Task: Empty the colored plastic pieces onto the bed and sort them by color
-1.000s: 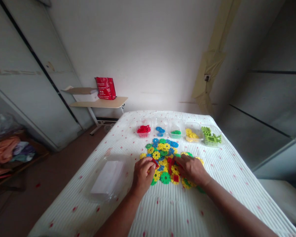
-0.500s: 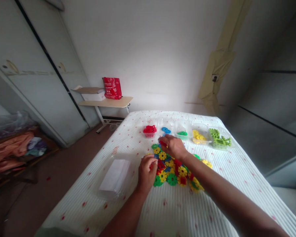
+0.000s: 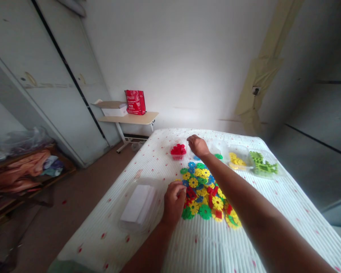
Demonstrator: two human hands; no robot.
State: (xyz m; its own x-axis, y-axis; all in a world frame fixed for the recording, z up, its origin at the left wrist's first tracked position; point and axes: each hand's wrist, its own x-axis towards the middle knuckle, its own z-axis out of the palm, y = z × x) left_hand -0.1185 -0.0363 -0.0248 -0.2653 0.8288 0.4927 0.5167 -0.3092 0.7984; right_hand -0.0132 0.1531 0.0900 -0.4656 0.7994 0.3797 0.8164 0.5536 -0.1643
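Note:
A mixed pile of flower-shaped plastic pieces (image 3: 193,182) in yellow, green and blue lies on the table, with red block-like pieces (image 3: 191,193) among them. My left hand (image 3: 174,199) is at the pile's left edge, its fingers curled beside the red pieces; whatever it may hold is hidden. Beyond the pile, my right hand (image 3: 198,145) is raised over the container with blue pieces (image 3: 196,157), fingers pinched together. Nothing I can name shows between them. Just left of it stands a clear container of red pieces (image 3: 178,150).
Green pieces (image 3: 218,156), a container of yellow pieces (image 3: 236,160) and one of light-green pieces (image 3: 263,164) line the right back. A clear lid or tray (image 3: 122,223) holding white paper (image 3: 138,203) lies at left. A red bag (image 3: 135,102) stands on a side table (image 3: 139,118).
My right hand has moved away from the pile, up and back to the containers; the red piece seen in it before is no longer visible. My left hand stays by the pile.

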